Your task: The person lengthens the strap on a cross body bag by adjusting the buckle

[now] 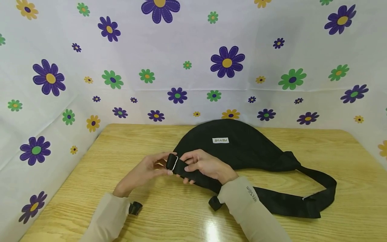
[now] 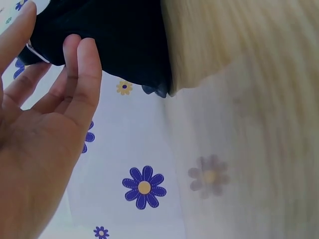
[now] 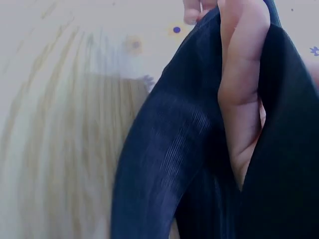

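The black sling bag (image 1: 229, 151) is lying on the wood-grain table (image 1: 130, 144), its curved edge facing the flowered white cloth (image 1: 193, 33) and its strap (image 1: 284, 202) looping out to the right and back toward the person. By the bag's left end, the left hand (image 1: 144, 172) is pinching a silver slider buckle (image 1: 175, 163), thumb and forefinger closing on its opposite edges. The right hand (image 1: 211, 166) is gripping the strap just beside that buckle, its thumb lying on top and fingertips showing beneath, so the grip is opening no wider than the webbing allows. Only the head view is displaying the bag's whole outline, the white label (image 1: 220, 140) with its lettering running upside down, and a second metal slider (image 1: 309, 197) at the strap's right bend. The left wrist view is revealing the palm side of the left hand, with two fingers standing side by side in front of black fabric and the buckle showing as a mere bright sliver; whether those two are touching the fabric, I cannot tell. The right wrist view is bringing out the ribbed weave of the webbing, which is looking plain black from the head, and a right-hand finger (image 3: 244, 64) is running between layers of dark material.
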Tool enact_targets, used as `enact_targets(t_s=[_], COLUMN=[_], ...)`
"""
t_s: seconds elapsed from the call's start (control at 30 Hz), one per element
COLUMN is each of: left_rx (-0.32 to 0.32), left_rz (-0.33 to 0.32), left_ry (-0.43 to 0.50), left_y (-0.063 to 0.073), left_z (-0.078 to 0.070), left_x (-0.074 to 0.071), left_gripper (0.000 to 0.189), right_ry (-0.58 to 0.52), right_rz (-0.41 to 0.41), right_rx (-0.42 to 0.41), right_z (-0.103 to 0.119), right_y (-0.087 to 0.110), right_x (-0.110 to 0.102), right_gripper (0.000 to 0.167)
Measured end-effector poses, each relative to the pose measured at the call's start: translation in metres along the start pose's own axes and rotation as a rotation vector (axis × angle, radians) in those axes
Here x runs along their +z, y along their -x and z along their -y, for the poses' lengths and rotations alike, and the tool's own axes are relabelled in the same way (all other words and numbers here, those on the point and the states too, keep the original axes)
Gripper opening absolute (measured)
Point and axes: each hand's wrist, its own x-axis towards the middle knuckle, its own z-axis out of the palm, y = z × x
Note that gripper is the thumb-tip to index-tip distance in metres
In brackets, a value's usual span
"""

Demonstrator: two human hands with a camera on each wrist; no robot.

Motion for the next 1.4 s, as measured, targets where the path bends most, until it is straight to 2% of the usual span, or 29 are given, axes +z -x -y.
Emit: enact_targets(t_s=[0.17, 0.3, 0.53, 0.77, 1.03, 1.4], left_rx=[0.003, 0.012, 0.023, 0.030, 0.023, 0.043], left_rz=[0.027, 0.029, 0.004, -0.009, 0.005, 0.040], left_ry=[-0.010, -0.018, -0.039, -0.020, -0.012, -0.047], left_y=[0.000, 0.000, 0.001, 0.002, 0.002, -0.002], left_z=[-0.001, 0.000, 0.003, 0.005, 0.003, -0.003], left_x=[0.004, 0.003, -0.002, -0.004, -0.003, 0.007], left_gripper=[0.048, 0.047, 0.050, 0.047, 0.048, 0.032], right_ry=[-0.001, 0.004, 0.000, 0.020, 0.045, 0.030], right_rz=[-0.045, -0.048, -0.007, 0.024, 0.056, 0.007], right_rx=[0.005, 0.015, 0.052, 0.098, 0.007, -0.089], right_z=[0.004, 0.004, 0.002, 0.001, 0.000, 0.004], right_y=[-0.001, -0.001, 0.003, 0.010, 0.005, 0.000], right_x=[0.007, 0.006, -0.003, -0.012, -0.007, 0.009], right_gripper=[0.027, 0.026, 0.024, 0.022, 0.021, 0.009])
